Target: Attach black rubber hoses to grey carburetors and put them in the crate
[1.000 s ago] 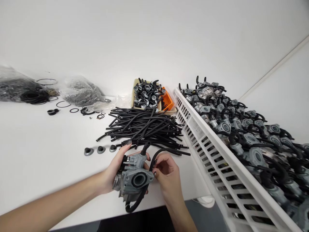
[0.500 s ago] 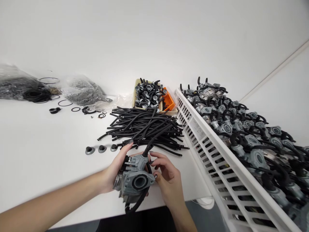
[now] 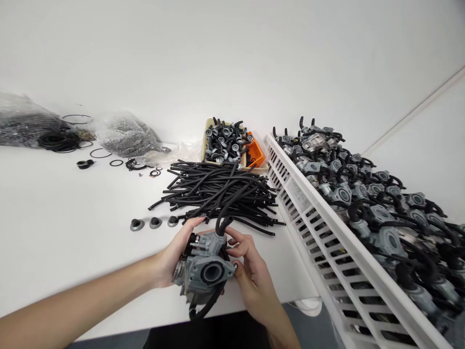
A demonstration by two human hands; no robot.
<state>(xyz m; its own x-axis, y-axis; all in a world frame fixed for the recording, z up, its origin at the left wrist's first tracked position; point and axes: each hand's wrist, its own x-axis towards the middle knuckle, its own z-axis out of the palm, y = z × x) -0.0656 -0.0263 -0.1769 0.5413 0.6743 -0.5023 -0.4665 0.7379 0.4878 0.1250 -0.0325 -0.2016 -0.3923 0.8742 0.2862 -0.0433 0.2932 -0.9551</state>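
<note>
Near the table's front edge, a grey metal carburetor is held with its round bore facing me. My left hand wraps around its left side, the thumb up along the top. On the other side, my right hand has its fingers curled against the body, thumb at the flange's right end; its fingertips are partly hidden behind the carburetor. A black rubber elbow sticks up from the top, and a black hose loops underneath. Just beyond lies a pile of black hoses.
A white slatted crate full of carburetors stands at right. A cream bin of capped elbows and an orange tray sit behind the hoses. At left are three round caps, rubber rings and plastic bags.
The right thumb and fingers have shifted slightly along the carburetor's right side. The carburetor stays in nearly the same place, and the view has moved a little.
</note>
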